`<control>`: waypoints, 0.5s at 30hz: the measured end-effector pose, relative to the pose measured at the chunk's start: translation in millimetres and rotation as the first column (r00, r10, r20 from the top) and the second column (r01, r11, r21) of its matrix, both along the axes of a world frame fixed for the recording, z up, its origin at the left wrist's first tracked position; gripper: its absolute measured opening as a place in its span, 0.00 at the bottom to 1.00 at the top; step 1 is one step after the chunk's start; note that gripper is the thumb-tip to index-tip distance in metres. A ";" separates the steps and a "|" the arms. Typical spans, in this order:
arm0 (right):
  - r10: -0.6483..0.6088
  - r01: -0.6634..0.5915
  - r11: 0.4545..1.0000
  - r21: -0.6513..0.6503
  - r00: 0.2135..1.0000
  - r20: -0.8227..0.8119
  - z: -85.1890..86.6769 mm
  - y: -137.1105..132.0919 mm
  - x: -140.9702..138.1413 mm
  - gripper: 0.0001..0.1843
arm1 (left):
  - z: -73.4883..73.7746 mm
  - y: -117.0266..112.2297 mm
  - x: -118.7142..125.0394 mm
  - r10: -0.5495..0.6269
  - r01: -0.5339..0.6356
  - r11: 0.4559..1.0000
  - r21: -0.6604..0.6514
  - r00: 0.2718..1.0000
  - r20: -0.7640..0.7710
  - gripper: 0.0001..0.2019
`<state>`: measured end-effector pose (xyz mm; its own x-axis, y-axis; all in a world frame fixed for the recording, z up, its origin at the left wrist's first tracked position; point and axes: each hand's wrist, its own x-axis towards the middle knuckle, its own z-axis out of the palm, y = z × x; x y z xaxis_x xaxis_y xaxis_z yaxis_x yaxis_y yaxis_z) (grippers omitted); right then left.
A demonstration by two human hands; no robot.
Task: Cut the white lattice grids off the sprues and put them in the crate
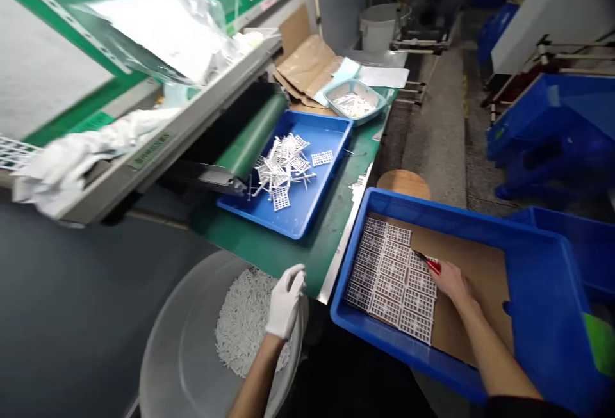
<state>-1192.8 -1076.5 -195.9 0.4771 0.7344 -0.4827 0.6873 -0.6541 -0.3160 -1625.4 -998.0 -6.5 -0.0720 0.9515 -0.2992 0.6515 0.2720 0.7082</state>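
Note:
My right hand [454, 280], bare, is wrapped round red-handled nippers [427, 262]. Their dark tip points left, over rows of white plastic grid pieces [391, 271] laid flat on cardboard in a large blue crate [432, 210]. My left hand [284, 301] wears a white glove and hangs above a round translucent bin [177, 354]. Its fingers are curled, thumb and fingertips together; whatever they may hold is too small to make out. White plastic scraps [240, 322] fill part of the bin.
On the green table [312, 258], a blue tray [300, 223] holds a loose pile of white grid pieces [283, 162] under the end of a green conveyor belt [254, 136]. Behind it stands a small pale basin [358, 101] with white bits. Blue crates [552, 123] stand at right.

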 end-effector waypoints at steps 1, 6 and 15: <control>0.000 0.000 1.000 0.009 1.000 0.002 -1.0 -1.3 1.3 0.18 | 4.8 27.5 -2.3 -0.029 0.035 0.998 0.051 0.993 -0.113 0.21; -0.048 0.053 0.994 0.099 0.998 -0.046 11.6 -22.5 -4.1 0.29 | 14.6 174.7 -12.5 0.053 -0.027 0.998 0.064 0.899 -0.436 0.18; 0.005 0.144 0.867 0.478 0.955 -0.297 25.1 -80.8 -78.1 0.28 | 10.6 240.8 6.5 0.048 -0.120 0.988 -0.100 0.843 -0.536 0.21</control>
<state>-1270.9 -1157.3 -170.8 0.4355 0.8799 -0.1901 0.4799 -0.4056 -0.7779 -1618.9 -757.2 4.1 -0.3315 0.8918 -0.3079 0.8880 0.4052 0.2175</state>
